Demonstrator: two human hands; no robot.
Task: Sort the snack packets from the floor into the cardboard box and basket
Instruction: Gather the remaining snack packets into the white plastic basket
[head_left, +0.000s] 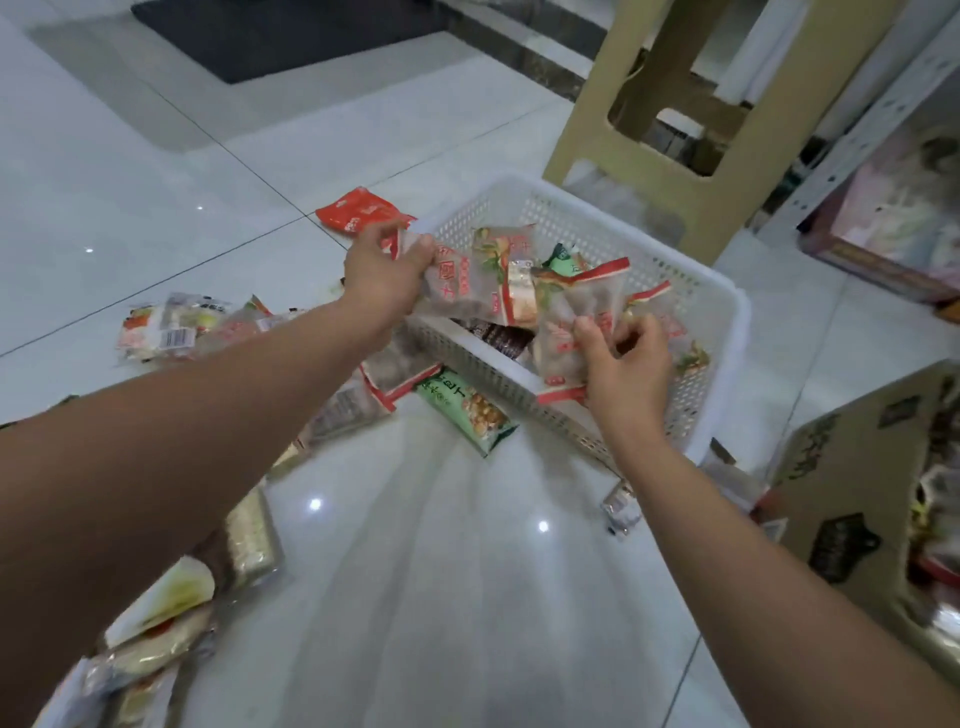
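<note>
White basket: on tiled floor, packets inside.
Left hand: pinches clear red-trimmed packet above basket.
Right hand: fingers curled round second packet.

Over the white basket, the left hand pinches the top edge of a clear packet with red print, and the right hand has its fingers curled round a similar packet. More packets lie inside the basket. On the tiled floor, a green packet lies against the basket's near wall and a red packet lies behind the left hand. The cardboard box stands at the right, with packets inside. A beige stool stands behind the basket.
</note>
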